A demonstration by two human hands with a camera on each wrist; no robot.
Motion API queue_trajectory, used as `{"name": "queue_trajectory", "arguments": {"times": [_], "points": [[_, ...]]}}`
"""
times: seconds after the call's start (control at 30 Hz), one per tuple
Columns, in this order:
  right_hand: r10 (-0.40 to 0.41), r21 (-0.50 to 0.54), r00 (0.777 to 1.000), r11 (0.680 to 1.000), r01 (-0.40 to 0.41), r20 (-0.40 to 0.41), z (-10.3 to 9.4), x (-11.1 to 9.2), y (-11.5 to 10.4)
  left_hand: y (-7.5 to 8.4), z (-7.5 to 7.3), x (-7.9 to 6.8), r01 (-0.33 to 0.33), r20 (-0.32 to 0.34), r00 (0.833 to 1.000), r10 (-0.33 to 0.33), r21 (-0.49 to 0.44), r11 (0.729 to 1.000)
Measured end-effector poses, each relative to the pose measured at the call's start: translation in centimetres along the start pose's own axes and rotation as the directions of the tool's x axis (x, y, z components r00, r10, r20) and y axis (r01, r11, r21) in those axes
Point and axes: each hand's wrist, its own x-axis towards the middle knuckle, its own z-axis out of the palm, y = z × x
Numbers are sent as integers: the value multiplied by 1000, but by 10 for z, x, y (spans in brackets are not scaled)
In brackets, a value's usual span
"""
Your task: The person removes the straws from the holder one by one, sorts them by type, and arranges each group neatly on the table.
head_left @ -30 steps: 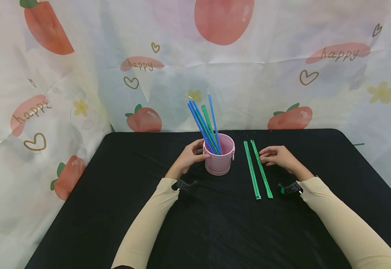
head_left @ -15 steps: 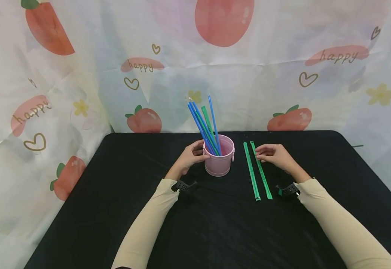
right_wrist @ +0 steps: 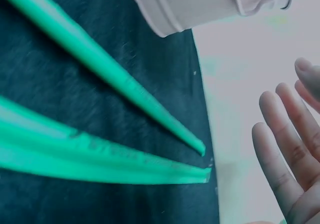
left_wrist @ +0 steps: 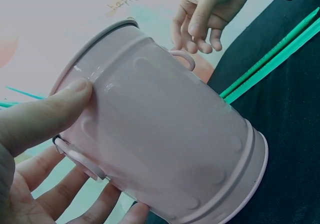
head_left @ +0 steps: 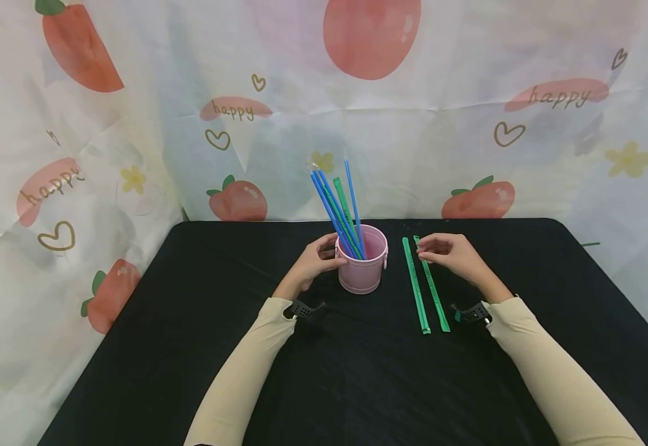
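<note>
A small pink bucket [head_left: 360, 277] with side handles holds several blue straws [head_left: 331, 199] and green-wrapped straws [head_left: 342, 197], leaning left. My left hand [head_left: 311, 261] holds the bucket's left side; in the left wrist view the thumb [left_wrist: 55, 113] lies on the bucket wall and the other fingers are beside the handle. Two long green-wrapped straws, a left one [head_left: 416, 288] and a right one [head_left: 435, 297], lie on the table right of the bucket. Over the right straw's far end hovers my right hand [head_left: 452, 253], fingers loosely bent and apart, holding nothing.
A black cloth covers the table [head_left: 218, 347]. Behind it hangs a pale curtain [head_left: 391, 148] printed with fruit, hearts and words. Dark straps [head_left: 471, 313] sit at both wrists.
My right hand has moved left and slightly away from me, from beside the right green straw to over its far end. The left hand and bucket keep their place.
</note>
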Motion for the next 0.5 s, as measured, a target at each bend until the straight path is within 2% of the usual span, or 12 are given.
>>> {"name": "queue_trajectory", "arguments": {"times": [0.23,0.5], "points": [[-20,5,1000,1000,20,-9,-1,7,4,1,0,-1,1,4,1000,-1,11,1000],[-23,49,1000,999,23,-1,-2,14,-5,2,0,-1,-2,6,1000,2,3,1000]]}}
